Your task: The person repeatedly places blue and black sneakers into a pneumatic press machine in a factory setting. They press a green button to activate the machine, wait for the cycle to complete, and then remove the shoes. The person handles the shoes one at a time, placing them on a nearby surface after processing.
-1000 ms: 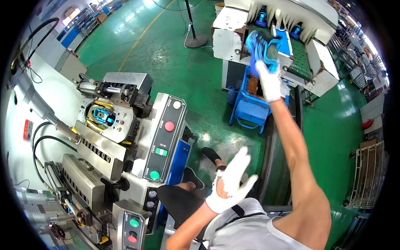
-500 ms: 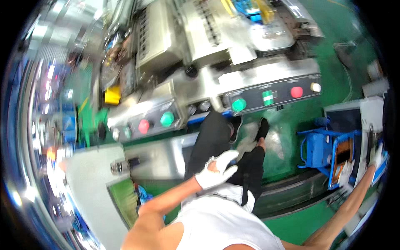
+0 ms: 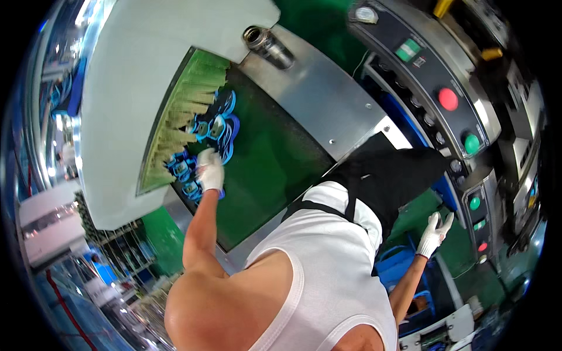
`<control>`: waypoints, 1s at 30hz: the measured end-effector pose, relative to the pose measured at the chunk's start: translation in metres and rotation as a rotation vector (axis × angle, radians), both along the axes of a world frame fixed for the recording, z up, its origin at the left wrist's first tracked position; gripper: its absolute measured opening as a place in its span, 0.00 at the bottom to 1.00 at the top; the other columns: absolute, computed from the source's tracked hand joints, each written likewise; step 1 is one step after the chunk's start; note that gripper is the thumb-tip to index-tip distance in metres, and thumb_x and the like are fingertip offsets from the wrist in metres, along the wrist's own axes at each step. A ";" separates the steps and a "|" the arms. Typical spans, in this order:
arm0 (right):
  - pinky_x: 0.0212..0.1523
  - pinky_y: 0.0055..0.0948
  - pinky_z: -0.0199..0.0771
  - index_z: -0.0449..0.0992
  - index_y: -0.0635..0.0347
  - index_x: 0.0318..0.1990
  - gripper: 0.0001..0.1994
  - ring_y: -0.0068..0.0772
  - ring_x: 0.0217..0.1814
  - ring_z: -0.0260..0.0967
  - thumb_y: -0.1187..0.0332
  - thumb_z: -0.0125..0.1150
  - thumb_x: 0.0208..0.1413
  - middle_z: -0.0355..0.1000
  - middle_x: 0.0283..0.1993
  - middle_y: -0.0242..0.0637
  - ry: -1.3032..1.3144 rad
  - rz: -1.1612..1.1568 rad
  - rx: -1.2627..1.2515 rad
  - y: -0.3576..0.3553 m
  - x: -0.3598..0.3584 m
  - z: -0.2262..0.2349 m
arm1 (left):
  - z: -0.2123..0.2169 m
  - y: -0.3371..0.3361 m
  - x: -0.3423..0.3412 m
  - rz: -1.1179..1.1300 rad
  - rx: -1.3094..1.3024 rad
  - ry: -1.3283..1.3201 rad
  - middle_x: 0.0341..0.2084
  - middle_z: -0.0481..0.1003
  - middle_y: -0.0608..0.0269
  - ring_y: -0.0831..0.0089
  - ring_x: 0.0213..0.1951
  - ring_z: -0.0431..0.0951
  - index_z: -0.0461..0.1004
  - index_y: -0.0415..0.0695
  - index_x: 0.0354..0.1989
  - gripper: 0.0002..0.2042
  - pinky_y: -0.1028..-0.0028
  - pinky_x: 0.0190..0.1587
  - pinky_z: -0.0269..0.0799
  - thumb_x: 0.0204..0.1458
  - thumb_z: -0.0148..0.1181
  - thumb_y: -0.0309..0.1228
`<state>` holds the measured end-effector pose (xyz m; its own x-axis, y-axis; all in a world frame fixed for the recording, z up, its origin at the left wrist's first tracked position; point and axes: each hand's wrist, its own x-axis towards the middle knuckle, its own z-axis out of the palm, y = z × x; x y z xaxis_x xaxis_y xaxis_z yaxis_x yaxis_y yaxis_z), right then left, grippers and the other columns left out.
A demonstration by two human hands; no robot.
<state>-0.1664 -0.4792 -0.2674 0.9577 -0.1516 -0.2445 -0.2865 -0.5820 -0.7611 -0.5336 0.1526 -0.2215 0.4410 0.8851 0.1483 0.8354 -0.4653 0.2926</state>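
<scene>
My left hand [image 3: 209, 171], in a white glove, reaches onto the green conveyor belt [image 3: 275, 152]. Its fingers are bent together over one of the lower blue-and-black shoes [image 3: 182, 168], hiding part of it. Just beyond lie more blue shoes [image 3: 219, 128] with pale blue edges, close to the green strip curtain [image 3: 187, 105] of the white machine housing. Off to the right, beside the control panels, my gloved right hand [image 3: 434, 235] hangs in the air, fingers apart and holding nothing.
A white machine housing [image 3: 134, 76] arches over the belt. On its metal frame [image 3: 316, 76] stands a dark metal cylinder [image 3: 268, 47]. Control panels with red [image 3: 448, 99] and green buttons [image 3: 471, 144] run along the right. A blue chair-like frame [image 3: 404, 263] is at the lower right.
My body and view have turned left toward the belt. My left hand has gone from my waist to the shoes. My right hand has come away from the blue frame and rack.
</scene>
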 end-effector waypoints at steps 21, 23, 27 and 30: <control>0.65 0.44 0.74 0.64 0.65 0.72 0.36 0.46 0.63 0.78 0.57 0.68 0.60 0.67 0.73 0.51 0.078 0.528 -0.448 0.103 0.028 0.077 | -0.072 -0.021 -0.114 0.497 -0.332 0.293 0.60 0.77 0.47 0.49 0.55 0.81 0.73 0.43 0.66 0.25 0.57 0.55 0.78 0.62 0.65 0.38; 0.64 0.44 0.75 0.65 0.64 0.72 0.36 0.46 0.61 0.79 0.57 0.68 0.59 0.67 0.73 0.51 0.040 0.554 -0.408 0.109 0.022 0.076 | -0.073 -0.037 -0.119 0.446 -0.319 0.341 0.61 0.76 0.47 0.48 0.55 0.81 0.73 0.44 0.66 0.26 0.57 0.54 0.79 0.60 0.67 0.37; 0.56 0.37 0.82 0.65 0.67 0.71 0.34 0.44 0.57 0.81 0.67 0.70 0.59 0.70 0.69 0.52 0.013 0.603 -0.099 0.165 0.026 0.095 | -0.098 -0.064 -0.177 -0.004 -0.098 0.561 0.63 0.74 0.48 0.47 0.55 0.81 0.71 0.45 0.67 0.29 0.59 0.51 0.82 0.57 0.71 0.34; 0.52 0.38 0.85 0.64 0.65 0.73 0.35 0.44 0.57 0.81 0.69 0.69 0.59 0.72 0.67 0.53 0.065 0.636 0.064 0.196 0.019 0.106 | -0.058 -0.088 -0.079 -0.151 0.024 0.288 0.48 0.80 0.46 0.45 0.51 0.76 0.82 0.41 0.50 0.18 0.52 0.59 0.72 0.63 0.61 0.44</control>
<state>-0.1473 -0.2827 -0.1611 0.8385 0.4582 -0.2948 0.0530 -0.6071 -0.7929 -0.6122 0.0646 -0.2796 0.5940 0.8043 0.0188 0.8032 -0.5942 0.0417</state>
